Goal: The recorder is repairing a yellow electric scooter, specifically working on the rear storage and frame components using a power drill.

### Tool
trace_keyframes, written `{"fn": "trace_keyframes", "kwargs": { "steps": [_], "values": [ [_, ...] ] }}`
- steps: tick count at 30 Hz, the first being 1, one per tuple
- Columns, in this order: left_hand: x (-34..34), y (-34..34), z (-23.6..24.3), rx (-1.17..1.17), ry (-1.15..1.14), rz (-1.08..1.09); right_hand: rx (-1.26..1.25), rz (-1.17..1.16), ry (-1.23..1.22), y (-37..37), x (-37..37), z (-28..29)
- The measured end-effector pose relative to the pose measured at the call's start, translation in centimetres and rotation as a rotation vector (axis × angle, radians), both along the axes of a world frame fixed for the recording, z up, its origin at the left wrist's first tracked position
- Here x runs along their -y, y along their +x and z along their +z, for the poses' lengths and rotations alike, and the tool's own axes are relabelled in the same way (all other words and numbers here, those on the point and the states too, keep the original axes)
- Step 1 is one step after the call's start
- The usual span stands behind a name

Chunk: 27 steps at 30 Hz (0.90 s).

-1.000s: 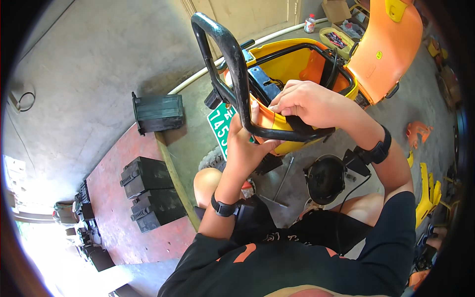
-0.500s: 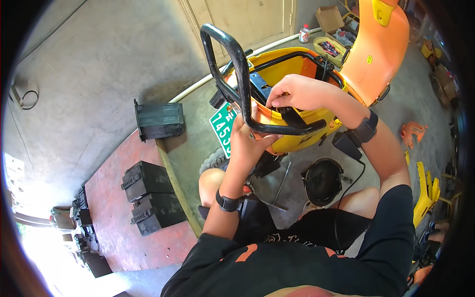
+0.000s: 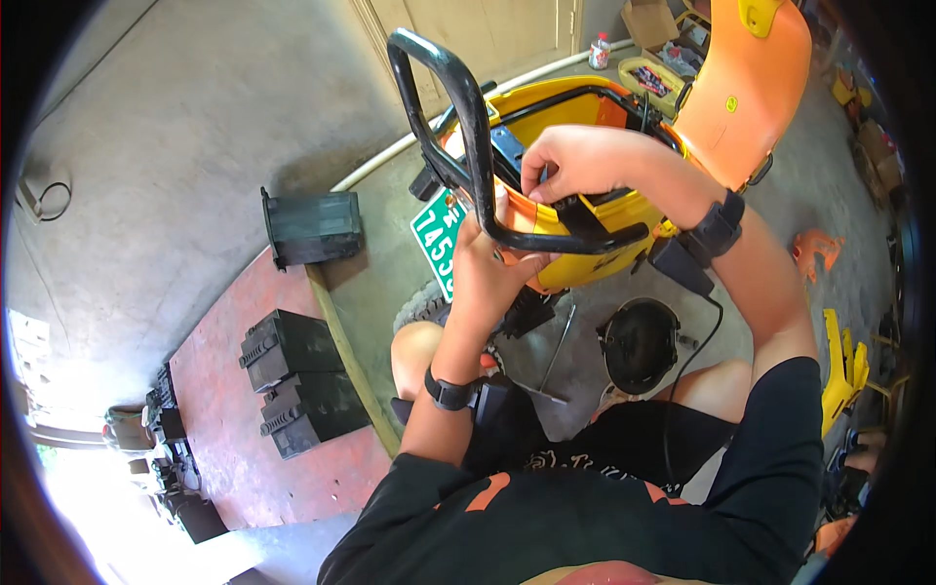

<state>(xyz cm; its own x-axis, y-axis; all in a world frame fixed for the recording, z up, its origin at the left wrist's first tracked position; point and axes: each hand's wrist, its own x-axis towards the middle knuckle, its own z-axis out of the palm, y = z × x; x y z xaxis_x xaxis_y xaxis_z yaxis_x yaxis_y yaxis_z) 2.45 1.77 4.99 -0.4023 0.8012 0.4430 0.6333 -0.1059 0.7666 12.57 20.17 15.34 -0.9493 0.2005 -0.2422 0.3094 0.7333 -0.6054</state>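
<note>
An electric scooter's yellow and orange rear body (image 3: 577, 267) stands in front of me, with its orange seat (image 3: 749, 107) tipped up at the far right. Around its tail loops a black grab rail (image 3: 476, 146). Beneath the rail, my left hand (image 3: 485, 265) grips the tail panel from outside, its thumb stretched to the right and some fingertips hidden. My right hand (image 3: 568, 164) bends over the body's inner edge, fingers pinched together beside a black strap-like part (image 3: 579, 216); whatever they hold is hidden. A green number plate (image 3: 437, 234) hangs left of my left hand.
On the floor before my knees lie a black bowl-shaped part (image 3: 639, 345) and a metal T-handled wrench (image 3: 560, 353). Black battery-like boxes (image 3: 302, 356) rest on the reddish platform (image 3: 219, 390) at left. A yellow tool tray (image 3: 651, 82) sits at the back right, yellow panels (image 3: 842, 375) at right.
My right hand has shifted slightly at the body's edge, its fingers more curled and its wrist raised a little. My left hand stays on the tail panel. The view has moved slightly.
</note>
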Motion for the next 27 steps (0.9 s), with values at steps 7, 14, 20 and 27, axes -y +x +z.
{"fn": "trace_keyframes", "kwargs": {
  "steps": [7,14,20,27],
  "values": [
    [0.0,-0.1,-0.4,-0.01,0.056,0.016,0.05,0.0,0.045,-0.3,0.4,0.5],
    [0.4,0.0,-0.8,-0.022,0.097,0.03,-0.151,-0.037,0.123,0.8,2.2,-0.5],
    [-0.2,-0.1,-0.6,0.013,0.079,0.003,-0.324,-0.003,0.354,1.4,1.6,-2.3],
    [-0.8,-0.2,-1.7,-0.085,0.138,0.038,-0.35,0.102,0.394,1.5,1.2,-2.3]
  ]
}}
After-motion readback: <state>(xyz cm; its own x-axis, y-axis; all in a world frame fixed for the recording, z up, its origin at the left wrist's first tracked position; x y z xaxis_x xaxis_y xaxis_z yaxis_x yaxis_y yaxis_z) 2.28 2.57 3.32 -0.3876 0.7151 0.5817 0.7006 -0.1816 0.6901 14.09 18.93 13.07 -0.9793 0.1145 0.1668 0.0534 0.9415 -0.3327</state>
